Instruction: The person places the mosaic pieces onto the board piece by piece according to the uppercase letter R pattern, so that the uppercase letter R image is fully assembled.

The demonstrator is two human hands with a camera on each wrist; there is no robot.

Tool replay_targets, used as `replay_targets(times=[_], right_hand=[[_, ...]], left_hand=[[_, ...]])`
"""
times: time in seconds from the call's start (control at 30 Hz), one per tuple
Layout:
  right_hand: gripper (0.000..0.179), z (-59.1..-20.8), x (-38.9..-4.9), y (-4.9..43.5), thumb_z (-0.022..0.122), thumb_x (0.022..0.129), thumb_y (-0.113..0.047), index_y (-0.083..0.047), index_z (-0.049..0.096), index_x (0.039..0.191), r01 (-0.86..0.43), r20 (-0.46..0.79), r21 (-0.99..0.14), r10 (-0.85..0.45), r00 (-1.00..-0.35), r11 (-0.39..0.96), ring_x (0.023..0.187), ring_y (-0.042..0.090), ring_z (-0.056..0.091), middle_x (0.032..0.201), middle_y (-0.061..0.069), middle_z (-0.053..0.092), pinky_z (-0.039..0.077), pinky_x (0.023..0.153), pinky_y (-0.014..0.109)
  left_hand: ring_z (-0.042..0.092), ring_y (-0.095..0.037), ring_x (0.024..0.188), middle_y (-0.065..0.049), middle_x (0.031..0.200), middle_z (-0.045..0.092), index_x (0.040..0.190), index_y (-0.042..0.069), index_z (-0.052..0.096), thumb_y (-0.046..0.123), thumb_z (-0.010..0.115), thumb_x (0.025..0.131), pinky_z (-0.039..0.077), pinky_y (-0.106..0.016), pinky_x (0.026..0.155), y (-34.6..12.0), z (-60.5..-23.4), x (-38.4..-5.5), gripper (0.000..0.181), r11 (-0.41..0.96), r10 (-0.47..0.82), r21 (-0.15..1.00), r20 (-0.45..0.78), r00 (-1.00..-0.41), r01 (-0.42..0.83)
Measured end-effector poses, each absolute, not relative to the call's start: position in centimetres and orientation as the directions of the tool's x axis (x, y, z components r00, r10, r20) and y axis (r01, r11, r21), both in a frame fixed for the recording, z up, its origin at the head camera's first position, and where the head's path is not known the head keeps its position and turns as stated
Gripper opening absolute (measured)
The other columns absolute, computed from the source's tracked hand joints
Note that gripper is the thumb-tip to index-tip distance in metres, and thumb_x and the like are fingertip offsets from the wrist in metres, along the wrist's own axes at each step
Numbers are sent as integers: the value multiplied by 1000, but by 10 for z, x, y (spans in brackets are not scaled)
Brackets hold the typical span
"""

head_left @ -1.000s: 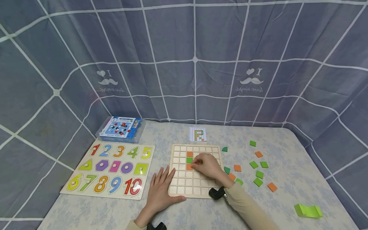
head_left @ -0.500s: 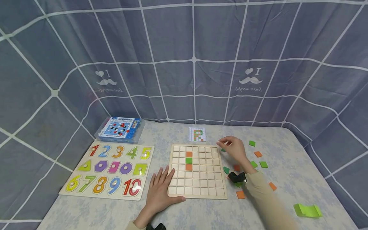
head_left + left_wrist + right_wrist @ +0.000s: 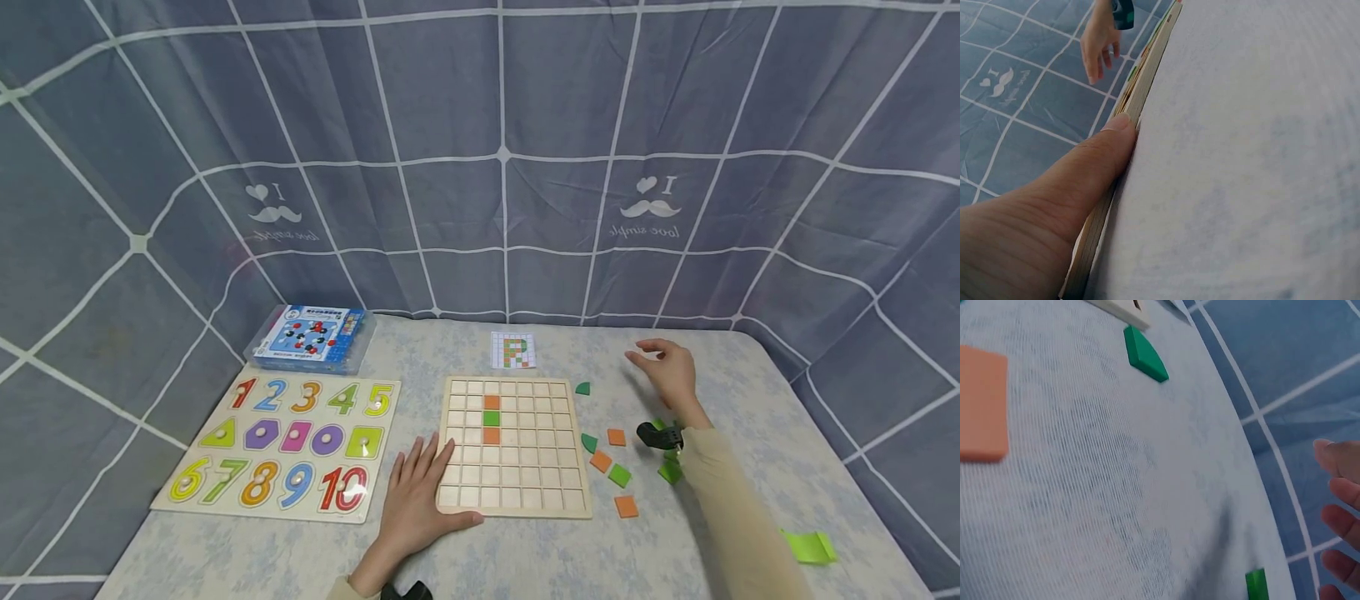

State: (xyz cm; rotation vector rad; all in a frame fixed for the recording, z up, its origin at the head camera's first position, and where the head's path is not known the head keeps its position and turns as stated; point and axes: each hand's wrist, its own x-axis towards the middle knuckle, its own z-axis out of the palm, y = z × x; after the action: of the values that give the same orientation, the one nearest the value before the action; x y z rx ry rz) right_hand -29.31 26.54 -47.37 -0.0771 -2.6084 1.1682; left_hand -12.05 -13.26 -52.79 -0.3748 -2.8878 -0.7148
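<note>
"Steadying the wooden grid board (image 3: pixel 540 475) looks like the job of the left hand (image 3: pixel 422 496). We see its fingers straight and spread at the left side, its thumb along the near edge, gripping nothing."

"And the right hand (image 3: pixel 666 371)?"

"We find it raised, well to the right of the board, thumb and forefinger apart, with nothing visible between them."

"Where do the pieces lie?"

"An upper orange tile (image 3: pixel 491 402), a middle green tile (image 3: pixel 491 418) and a lower orange tile (image 3: pixel 491 436) sit in one column on the board. We suppose the loose tiles (image 3: pixel 617 437) are scattered beyond its right side to suit that hand's reach, and the printed card (image 3: pixel 513 351) lies past the far edge so its coloured P stays readable."

"What do the wrist views add?"

"The left one shows us the thumb against the board's side, and the board's thickness, unclear from above. The right one shows us a dark green piece (image 3: pixel 1146 355) near a board corner and a bright green piece (image 3: pixel 1257 584) near the fingers. We cannot pick out that last one in the head view; the right hand may cover it."
</note>
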Motion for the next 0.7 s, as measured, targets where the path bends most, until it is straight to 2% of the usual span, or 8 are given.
replay_targets(times=[0.33, 0.7], right_hand=[[45, -481, -294, 286, 69, 87, -28, 2, 64, 120, 64, 113, -704, 201, -973, 707, 98, 39, 54, 119, 24, 58, 44, 81, 50], [46, -488, -295, 294, 66, 89, -28, 3, 62, 122, 100, 68, -637, 184, -980, 765, 100, 41, 54, 121, 24, 58, 40, 87, 55]], left_hand=[[18, -36, 140, -14, 150, 31, 146, 13, 40, 76, 66, 63, 12, -55, 108, -132, -528, -121, 107, 855, 208, 444, 181, -961, 269], [19, -36, 139, -14, 150, 32, 146, 12, 41, 75, 67, 62, 12, -55, 109, -133, -527, -120, 107, 854, 206, 445, 186, -961, 269]])
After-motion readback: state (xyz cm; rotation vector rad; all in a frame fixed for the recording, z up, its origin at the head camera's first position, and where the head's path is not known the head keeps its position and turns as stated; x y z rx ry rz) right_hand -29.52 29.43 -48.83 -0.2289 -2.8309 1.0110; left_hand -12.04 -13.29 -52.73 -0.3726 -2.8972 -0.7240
